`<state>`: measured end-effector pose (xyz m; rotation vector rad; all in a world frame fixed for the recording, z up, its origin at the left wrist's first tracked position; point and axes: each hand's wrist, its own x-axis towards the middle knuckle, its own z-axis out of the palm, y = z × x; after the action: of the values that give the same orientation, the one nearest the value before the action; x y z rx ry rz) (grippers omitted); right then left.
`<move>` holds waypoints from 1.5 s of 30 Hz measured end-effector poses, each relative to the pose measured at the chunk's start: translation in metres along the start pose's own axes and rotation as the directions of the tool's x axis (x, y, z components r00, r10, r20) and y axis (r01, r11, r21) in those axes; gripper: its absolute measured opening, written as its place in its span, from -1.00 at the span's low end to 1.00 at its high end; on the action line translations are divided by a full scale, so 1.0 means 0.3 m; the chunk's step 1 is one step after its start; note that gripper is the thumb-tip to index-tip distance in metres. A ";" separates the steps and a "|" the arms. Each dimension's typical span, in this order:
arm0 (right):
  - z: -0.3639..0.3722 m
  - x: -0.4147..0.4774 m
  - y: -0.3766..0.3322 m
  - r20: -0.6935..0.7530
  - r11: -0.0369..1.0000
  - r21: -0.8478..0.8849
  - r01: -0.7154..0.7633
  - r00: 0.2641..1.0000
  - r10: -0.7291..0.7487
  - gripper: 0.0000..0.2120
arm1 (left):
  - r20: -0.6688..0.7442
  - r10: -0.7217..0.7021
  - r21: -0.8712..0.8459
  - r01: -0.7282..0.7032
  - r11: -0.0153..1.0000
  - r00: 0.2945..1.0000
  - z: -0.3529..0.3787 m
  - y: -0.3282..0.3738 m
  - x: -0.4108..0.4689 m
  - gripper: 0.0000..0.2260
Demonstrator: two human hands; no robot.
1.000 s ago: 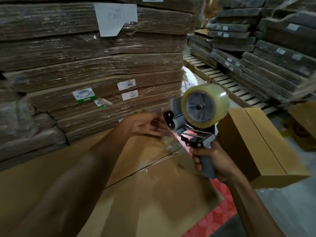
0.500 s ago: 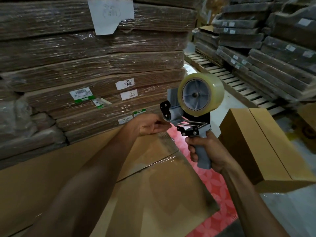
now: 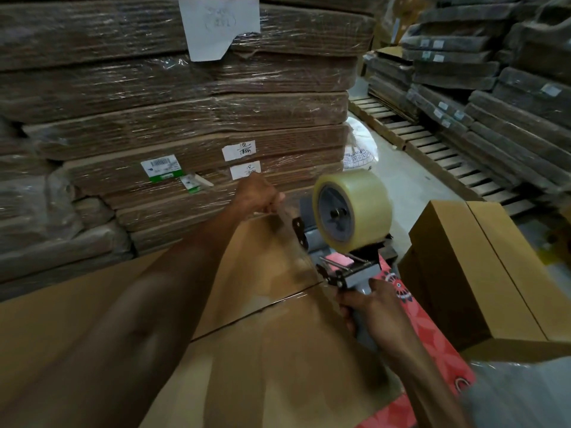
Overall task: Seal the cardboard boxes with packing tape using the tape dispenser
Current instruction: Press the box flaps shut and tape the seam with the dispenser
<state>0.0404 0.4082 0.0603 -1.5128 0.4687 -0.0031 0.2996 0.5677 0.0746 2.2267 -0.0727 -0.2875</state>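
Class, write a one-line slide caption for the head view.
Right hand grips the tape dispenser while the left hand pinches the tape end above a cardboard box.

Left hand point(image 3: 258, 196) raised away from box point(image 3: 262, 335), drawing tape end upward. Tape dispenser point(image 3: 349, 230) tilted, moved slightly right.

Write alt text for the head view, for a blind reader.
A person's right hand grips a tape dispenser while the left hand pinches the clear tape pulled from it, above a cardboard box. Shrink-wrapped stacks of flat cardboard stand behind.
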 end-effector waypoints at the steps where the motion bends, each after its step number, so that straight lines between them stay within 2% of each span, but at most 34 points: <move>1: 0.002 -0.010 0.013 -0.012 1.000 0.028 -0.008 1.000 0.009 -0.74 | 0.010 0.001 0.007 -0.001 1.000 1.000 0.010 -0.003 0.012 -0.86; 4: 0.012 -0.015 0.042 -0.023 0.998 0.064 -0.014 1.000 0.016 -0.72 | 0.006 0.052 0.056 -0.052 0.997 0.999 0.058 0.000 0.032 -0.71; 7: 0.013 0.002 0.051 -0.018 0.996 0.077 -0.047 0.999 0.049 -0.73 | 0.004 0.106 0.031 -0.106 0.994 0.994 0.102 -0.016 0.035 -0.77; 10: 0.024 0.031 0.047 -0.012 0.999 0.023 -0.044 0.999 0.044 -0.79 | -0.028 0.180 0.084 -0.177 0.981 0.983 0.128 -0.049 0.061 -0.77; 14: 0.051 0.068 0.036 -0.019 0.999 0.018 -0.051 0.998 0.051 -0.78 | -0.052 0.212 0.111 -0.206 0.972 0.976 0.118 -0.050 0.065 -0.79; 16: 0.062 0.074 0.028 -0.012 0.999 0.017 -0.043 0.999 0.043 -0.84 | -0.050 0.226 0.120 -0.219 0.968 0.973 0.113 -0.066 0.077 -0.77; 21: 0.075 0.070 0.019 -0.038 0.999 0.008 -0.031 0.999 0.031 -0.58 | -0.023 0.231 0.088 -0.228 0.970 0.973 0.116 -0.101 0.082 -0.64; 25: 0.077 0.068 0.012 -0.029 1.000 -0.016 -0.024 0.999 0.023 -0.69 | 0.012 0.191 0.091 -0.191 0.977 0.982 0.123 -0.084 0.067 -0.72; 28: 0.072 0.073 0.015 -0.029 0.999 -0.045 -0.030 0.999 0.028 -0.85 | 0.034 0.129 0.170 -0.133 0.976 0.991 0.130 -0.073 0.065 -0.77; 31: 0.071 0.075 0.019 -0.044 0.996 -0.073 -0.042 0.998 0.039 -0.86 | 0.079 0.086 0.166 -0.098 0.981 0.993 0.126 -0.058 0.075 -0.91; 35: 0.076 0.070 0.015 -0.048 0.988 -0.142 -0.061 0.997 0.055 -0.71 | 0.108 0.027 0.163 -0.045 0.986 0.994 0.108 -0.052 0.079 -0.84; 37: 0.076 0.067 0.012 -0.061 0.986 -0.149 -0.069 0.996 0.061 -0.66 | 0.081 0.126 0.256 -0.142 0.956 0.989 0.103 -0.066 0.084 -0.93; 39: 0.076 0.068 0.010 -0.069 0.986 -0.148 -0.076 0.995 0.066 -0.69 | 0.012 0.224 0.367 -0.213 0.906 0.975 0.113 -0.081 0.068 -0.78; 41: 0.077 0.072 0.011 -0.072 0.983 -0.164 -0.081 0.995 0.070 -0.81 | -0.055 0.312 0.420 -0.261 0.869 0.948 0.124 -0.079 0.035 -0.84; 43: 0.076 0.077 0.016 -0.079 0.980 -0.183 -0.079 0.995 0.066 -0.88 | 0.038 0.355 0.510 -0.323 0.797 0.934 0.138 -0.074 0.014 -0.88; 45: 0.077 0.086 0.019 -0.081 0.977 -0.200 -0.080 0.995 0.065 -0.86 | 0.215 0.260 0.576 -0.338 0.745 0.941 0.150 -0.069 -0.008 -0.79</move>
<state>0.0690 0.4233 0.0469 -1.6993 0.5981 0.0472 0.2859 0.5463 0.0320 2.7798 -0.6768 -0.2404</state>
